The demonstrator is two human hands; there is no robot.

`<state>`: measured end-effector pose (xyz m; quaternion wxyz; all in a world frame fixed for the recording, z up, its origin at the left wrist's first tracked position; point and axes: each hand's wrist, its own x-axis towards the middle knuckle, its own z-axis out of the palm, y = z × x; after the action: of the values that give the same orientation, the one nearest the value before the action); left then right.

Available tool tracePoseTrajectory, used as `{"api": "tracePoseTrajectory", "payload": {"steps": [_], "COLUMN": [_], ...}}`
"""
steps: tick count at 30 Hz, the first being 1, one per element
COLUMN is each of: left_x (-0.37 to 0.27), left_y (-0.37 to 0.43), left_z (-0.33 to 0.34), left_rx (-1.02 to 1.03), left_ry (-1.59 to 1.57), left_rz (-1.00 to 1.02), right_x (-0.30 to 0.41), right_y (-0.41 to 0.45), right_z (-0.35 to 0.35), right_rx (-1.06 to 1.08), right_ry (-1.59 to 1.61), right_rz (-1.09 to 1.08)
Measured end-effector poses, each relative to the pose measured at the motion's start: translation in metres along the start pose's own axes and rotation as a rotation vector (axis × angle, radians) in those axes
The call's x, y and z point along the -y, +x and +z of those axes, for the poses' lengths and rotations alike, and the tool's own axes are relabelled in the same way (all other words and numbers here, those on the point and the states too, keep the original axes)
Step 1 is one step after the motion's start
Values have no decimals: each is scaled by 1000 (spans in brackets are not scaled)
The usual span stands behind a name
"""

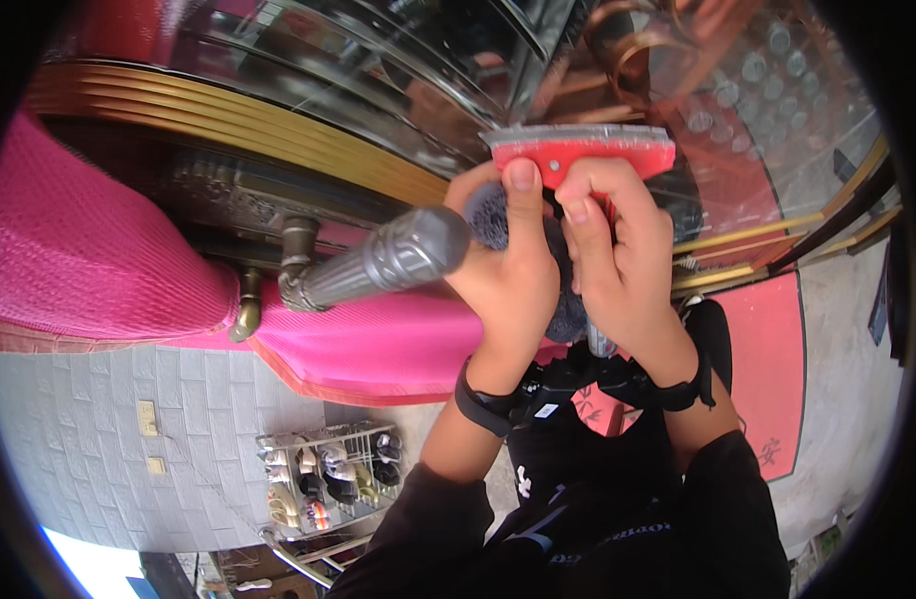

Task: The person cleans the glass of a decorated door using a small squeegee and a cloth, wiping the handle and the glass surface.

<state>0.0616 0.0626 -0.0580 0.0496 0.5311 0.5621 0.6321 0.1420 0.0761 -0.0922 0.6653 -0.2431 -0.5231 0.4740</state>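
Observation:
A window squeegee (pixel 585 155) with a red head and a pale blade is held up in front of the dark glass panel (pixel 443 82). My left hand (pixel 514 292) grips it from the left, thumb pressed on the red head. My right hand (pixel 622 247) closes around it from the right, its thumb and index finger pinched just under the head. Dark grey fluffy material (pixel 488 217) shows behind and between my hands; most of it is hidden. Below my right palm a short silvery rod end (pixel 600 342) sticks out. Whether blade and glass touch, I cannot tell.
Left of my hands a grey ribbed door handle (pixel 386 262) juts out. A pink curtain (pixel 106 247) hangs behind it, near gold door trim (pixel 226 112). A shoe rack (pixel 330 479) stands by the grey brick-patterned wall (pixel 76 442). A red mat (pixel 765 374) lies at right.

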Motion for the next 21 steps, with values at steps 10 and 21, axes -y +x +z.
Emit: {"api": "tracePoseTrajectory", "payload": {"steps": [10,21], "left_x": [1,14], "left_y": [0,-5], "left_z": [-2,-12], "left_rx": [13,28], "left_ry": [5,69], "left_rz": [1,7], "right_x": [-8,-3], "right_y": [-1,-4], "right_z": [2,-2], "right_rx": [0,1], "right_ry": [-20,-33], "right_rz": [-24,-12]}}
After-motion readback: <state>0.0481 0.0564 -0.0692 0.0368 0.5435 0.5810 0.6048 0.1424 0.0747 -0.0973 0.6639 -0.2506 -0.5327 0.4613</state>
